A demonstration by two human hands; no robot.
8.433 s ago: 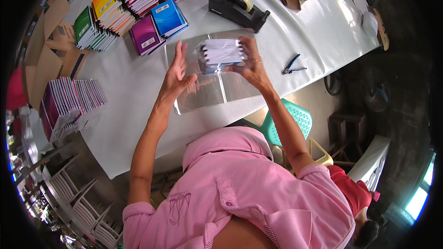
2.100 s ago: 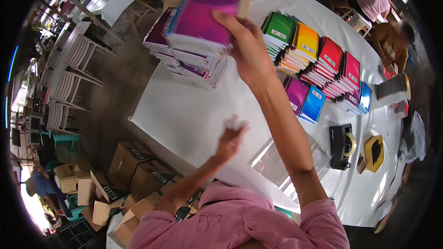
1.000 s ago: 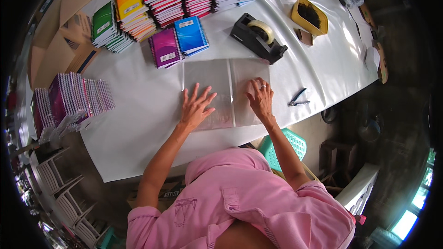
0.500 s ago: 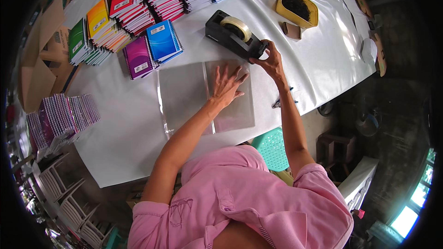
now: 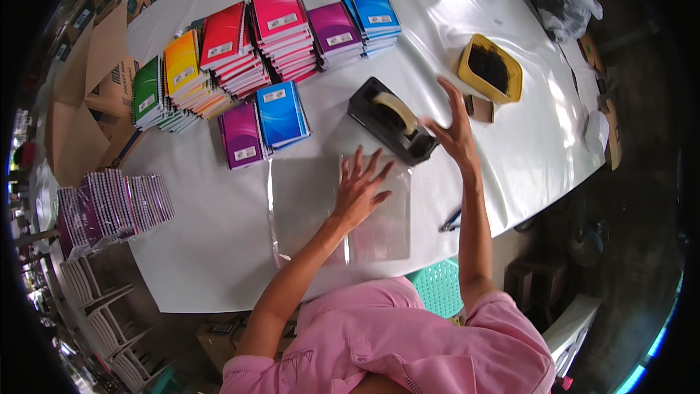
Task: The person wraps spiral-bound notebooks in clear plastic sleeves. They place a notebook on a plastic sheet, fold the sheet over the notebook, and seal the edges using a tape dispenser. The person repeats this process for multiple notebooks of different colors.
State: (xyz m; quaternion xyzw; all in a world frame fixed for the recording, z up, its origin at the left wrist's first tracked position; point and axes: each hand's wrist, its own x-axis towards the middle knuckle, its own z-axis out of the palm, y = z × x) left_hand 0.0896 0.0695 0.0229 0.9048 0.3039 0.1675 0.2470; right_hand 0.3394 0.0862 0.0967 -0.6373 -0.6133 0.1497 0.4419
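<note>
My left hand (image 5: 357, 191) lies with fingers spread on a clear plastic cover (image 5: 306, 208), over its right half near the upper edge. The cover rests flat on the white-covered table. Just beyond it stands a black tape dispenser (image 5: 372, 118) with a roll of tape (image 5: 394, 112) in it, its near end pointing toward my right. Beside the dispenser, my right hand (image 5: 456, 135) is raised with thumb and fingers apart. The thumb is close to the tape roll; whether it touches is hard to tell. No held thing shows in either hand.
Stacks of coloured spiral notebooks (image 5: 281, 14) stand far left, with a purple notebook (image 5: 241, 135) and a blue one (image 5: 281, 113) nearer. A yellow tub (image 5: 514, 76) of dark bits, a small brown block (image 5: 480, 108) and dark-handled scissors or a similar tool (image 5: 450, 222) lie right.
My right hand has left the dispenser's near end and opened, now farther along beside the tape roll. My left hand stays spread on the plastic cover. The whole view has shifted.
</note>
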